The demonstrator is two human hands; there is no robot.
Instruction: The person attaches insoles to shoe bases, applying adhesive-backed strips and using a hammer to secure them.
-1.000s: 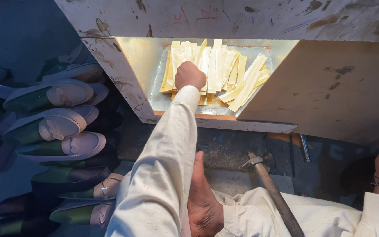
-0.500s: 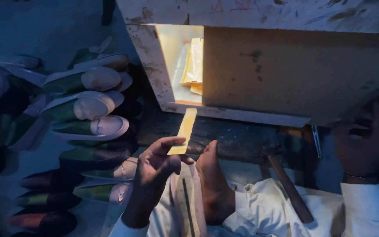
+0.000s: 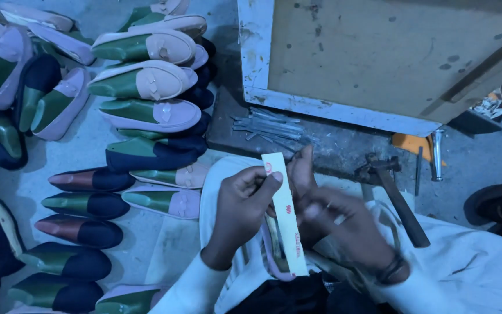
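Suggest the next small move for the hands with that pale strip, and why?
Probably lower the strip into the pink shoe on the lap: left hand pinches its top end, right hand is blurred beside it, and its lower end already overlaps the shoe.

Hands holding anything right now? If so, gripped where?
The left hand pinches a long pale insole strip near its upper end between thumb and fingers. The right hand is motion-blurred beside the strip; whether it grips anything cannot be told.

Rows of shoes point(image 3: 146, 81) fill floor on left, little gaps between. Wooden box point(image 3: 390, 58) blocks top. Nails point(image 3: 268, 125) lie below box. Hammer point(image 3: 393, 197) lies on right. Bare floor strip point(image 3: 140, 250) open beside left arm.
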